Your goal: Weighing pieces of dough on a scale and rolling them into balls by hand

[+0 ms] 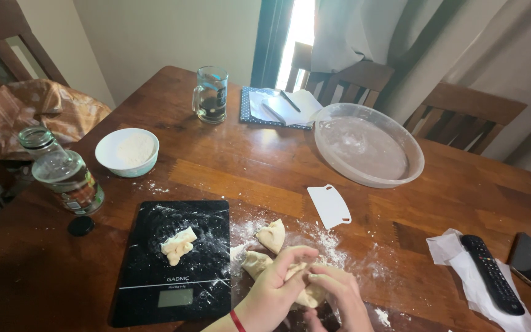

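At the bench's (265,178) near edge, both hands close around a soft pale dough piece (308,296): left hand (278,286) curled over it, right hand (339,295) pinching beneath, mostly hiding it. Two more dough pieces (271,235) lie on floured wood just beside. Another sits on the black kitchen scale (173,261). A white bowl (127,152) holds flour; the wide plastic basin (369,145) looks floury.

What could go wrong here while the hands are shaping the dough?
1. The remote and phone lie near the floured patch; flour might get on them.
2. The dough on the scale sits uncovered and may dry out.
3. The left hand and right hand work close to the table edge, so the dough piece could fall.
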